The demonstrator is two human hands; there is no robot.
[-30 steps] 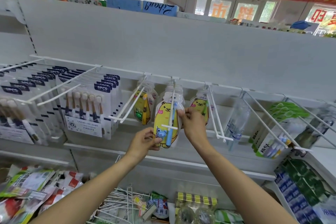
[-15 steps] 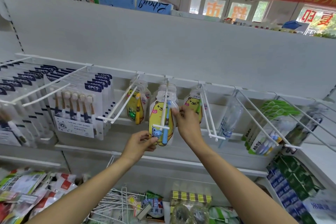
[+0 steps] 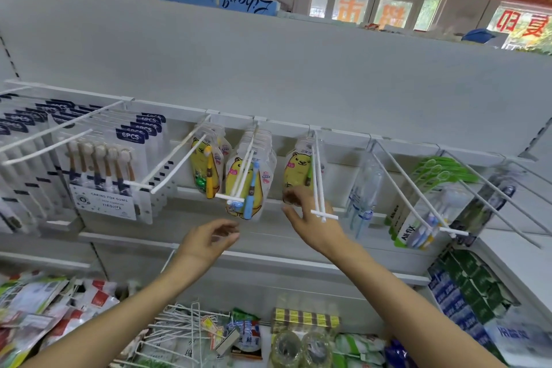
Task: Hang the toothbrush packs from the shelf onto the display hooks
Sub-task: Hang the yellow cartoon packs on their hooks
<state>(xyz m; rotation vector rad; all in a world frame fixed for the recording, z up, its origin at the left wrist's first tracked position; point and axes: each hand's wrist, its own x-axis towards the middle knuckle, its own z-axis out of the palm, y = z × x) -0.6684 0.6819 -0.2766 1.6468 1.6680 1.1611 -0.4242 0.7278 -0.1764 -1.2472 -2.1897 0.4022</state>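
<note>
A yellow bear toothbrush pack with a blue brush (image 3: 249, 185) hangs at the front of the middle white display hook (image 3: 239, 179), with several like packs behind it. My left hand (image 3: 209, 240) hovers just below it, fingers loosely curled, holding nothing. My right hand (image 3: 313, 221) is to the right, fingers spread, below another bear pack (image 3: 297, 170) on the neighbouring hook (image 3: 319, 179). A third bear pack with a yellow brush (image 3: 207, 170) hangs on the hook to the left.
Boxes of 6PCS toothbrushes (image 3: 104, 176) fill the hooks at left. Clear packs (image 3: 366, 188) and green All-fix packs (image 3: 424, 203) hang at right. Below lie loose white hooks (image 3: 185, 329), mixed packets (image 3: 38, 308) and stacked boxes (image 3: 466, 287).
Both hands let go of the bear pack with the blue brush, which now hangs free on the middle hook. The left hand dropped below it; the right hand moved right and down.
</note>
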